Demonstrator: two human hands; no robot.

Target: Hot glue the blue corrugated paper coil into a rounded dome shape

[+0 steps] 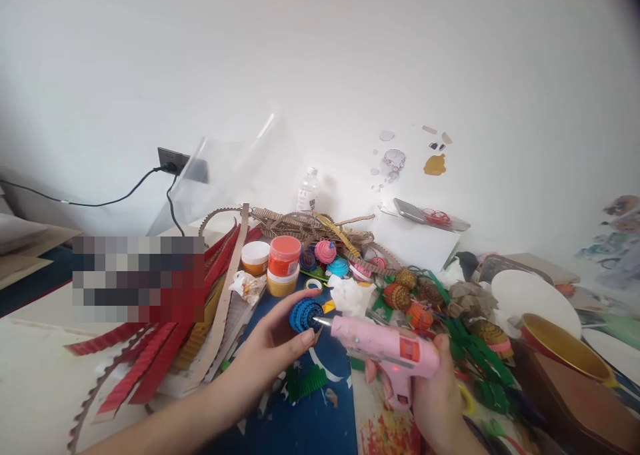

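Note:
Between the thumb and fingers of my left hand [280, 338] is a small blue cone of coiled corrugated paper [303, 315]. My right hand [434, 385] grips a pink hot glue gun [385, 345] by its handle, and a small red light glows on the body. The metal nozzle points left and meets the right side of the blue cone; whether it touches or sits just in front, I cannot tell. Crumpled white tissue [351, 296] lies just behind the nozzle. Below my hands, a scrap of green corrugated paper [307, 383] rests on the blue mat [320, 428].
Paint jars [284, 258] stand behind my left hand, near red corrugated strips [150, 368]. Coiled paper balls [397, 296] and green strips [480, 355] crowd the right, beside a brown box [575, 402] and gold bowl [565, 345]. A bottle [308, 192] stands against the wall.

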